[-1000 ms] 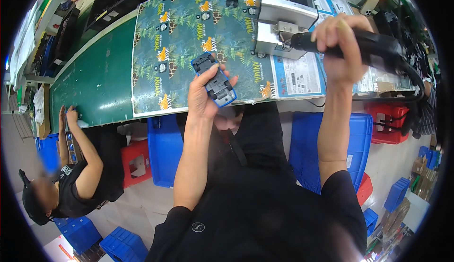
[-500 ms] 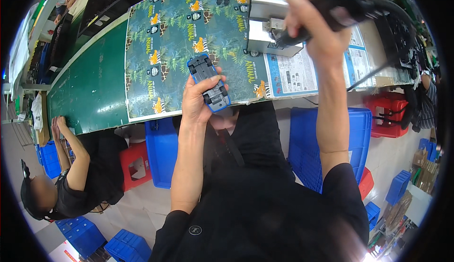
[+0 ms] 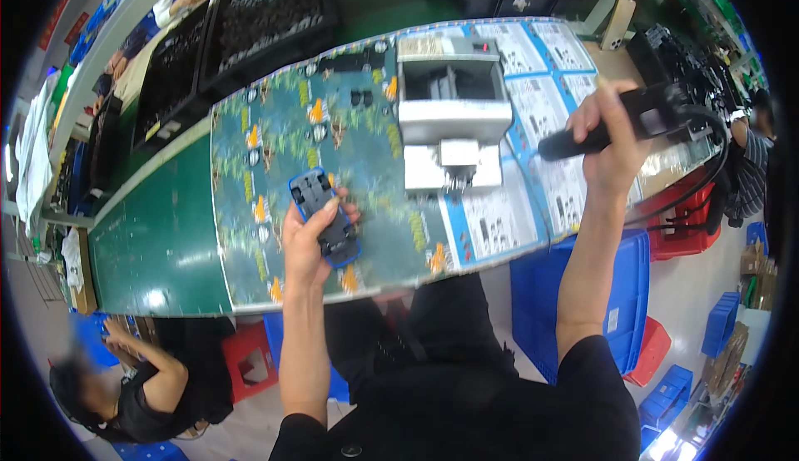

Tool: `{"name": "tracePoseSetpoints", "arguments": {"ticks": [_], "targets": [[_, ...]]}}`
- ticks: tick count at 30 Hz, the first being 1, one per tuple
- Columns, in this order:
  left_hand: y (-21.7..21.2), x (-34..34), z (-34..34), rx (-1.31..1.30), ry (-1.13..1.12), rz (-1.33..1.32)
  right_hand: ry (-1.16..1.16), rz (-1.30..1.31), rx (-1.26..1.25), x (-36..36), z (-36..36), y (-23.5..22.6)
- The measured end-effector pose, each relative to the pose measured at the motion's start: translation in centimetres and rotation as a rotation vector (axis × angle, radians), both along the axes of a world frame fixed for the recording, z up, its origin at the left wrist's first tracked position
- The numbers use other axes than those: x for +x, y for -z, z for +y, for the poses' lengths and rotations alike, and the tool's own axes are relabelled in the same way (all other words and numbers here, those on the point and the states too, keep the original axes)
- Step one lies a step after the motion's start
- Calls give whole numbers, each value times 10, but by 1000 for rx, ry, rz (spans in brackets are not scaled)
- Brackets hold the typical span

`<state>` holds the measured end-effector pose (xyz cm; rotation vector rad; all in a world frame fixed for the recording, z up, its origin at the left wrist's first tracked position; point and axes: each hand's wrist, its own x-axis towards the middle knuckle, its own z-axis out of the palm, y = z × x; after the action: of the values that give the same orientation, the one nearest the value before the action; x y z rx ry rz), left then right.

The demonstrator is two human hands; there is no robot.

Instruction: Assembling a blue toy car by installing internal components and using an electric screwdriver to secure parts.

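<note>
My left hand [image 3: 304, 240] is closed around a blue toy car [image 3: 314, 190], which lies underside up and shows its dark grey base. The thumb rests across the base, and the fingers wrap round the car's right side. Off to the right, my right hand [image 3: 614, 149] grips a black electric screwdriver [image 3: 657, 110] above the printed sheets. A thick black cable runs from its back end. The screwdriver's narrow end points left toward a silver-white box-shaped machine [image 3: 454, 116], apart from it. This machine stands between my hands and looks like a screw feeder.
A small black part [image 3: 360, 97] lies on the patterned mat [image 3: 366, 153]. Black bins [image 3: 270, 16] of dark parts line the table's far side. Blue crates [image 3: 583, 294] stand under the near edge at right. Another person [image 3: 141, 378] sits at lower left.
My right hand has drawn the screwdriver away from the machine, to the right. The view has shifted, showing more of the table's far side. The toy car stays in my left hand.
</note>
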<state>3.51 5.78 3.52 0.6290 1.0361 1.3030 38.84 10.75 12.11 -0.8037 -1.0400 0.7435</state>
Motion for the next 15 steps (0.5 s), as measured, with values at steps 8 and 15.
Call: {"name": "tracePoseSetpoints", "arguments": {"ticks": [8,15], "targets": [[1,-24,26,-3,91,851,102,41,-218,23,38,37],[-34,-21,49,138,-6,1355,188,65,-198,31,44,49]]}}
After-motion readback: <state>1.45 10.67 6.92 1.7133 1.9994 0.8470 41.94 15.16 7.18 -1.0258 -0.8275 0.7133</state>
